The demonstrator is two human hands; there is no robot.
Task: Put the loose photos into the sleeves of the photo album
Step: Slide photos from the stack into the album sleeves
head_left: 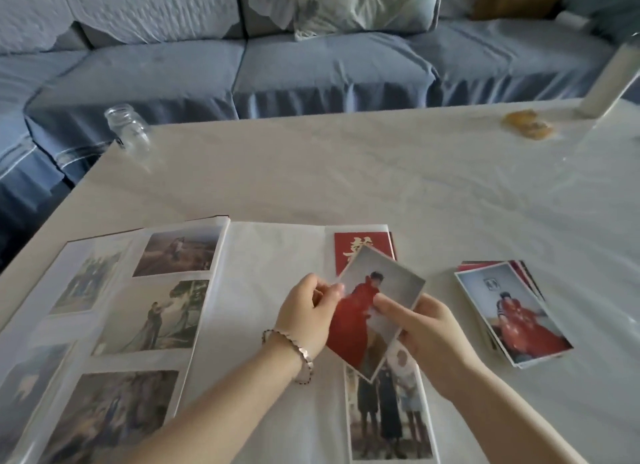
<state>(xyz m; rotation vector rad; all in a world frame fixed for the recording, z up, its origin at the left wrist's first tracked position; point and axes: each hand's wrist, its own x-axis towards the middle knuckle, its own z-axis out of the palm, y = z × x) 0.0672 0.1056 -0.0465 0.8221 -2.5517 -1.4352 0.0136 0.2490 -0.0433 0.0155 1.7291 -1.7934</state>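
Pinched by left hand (308, 311) and right hand (426, 335) at opposite edges, tilted above the right page of the photo album (270, 273): the red-robed photo (377, 308). Square to the sleeve mouth, then slide in flat.

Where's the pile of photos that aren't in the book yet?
In the head view, the pile of photos lies on the table at the right, past the open album and near the right hand.
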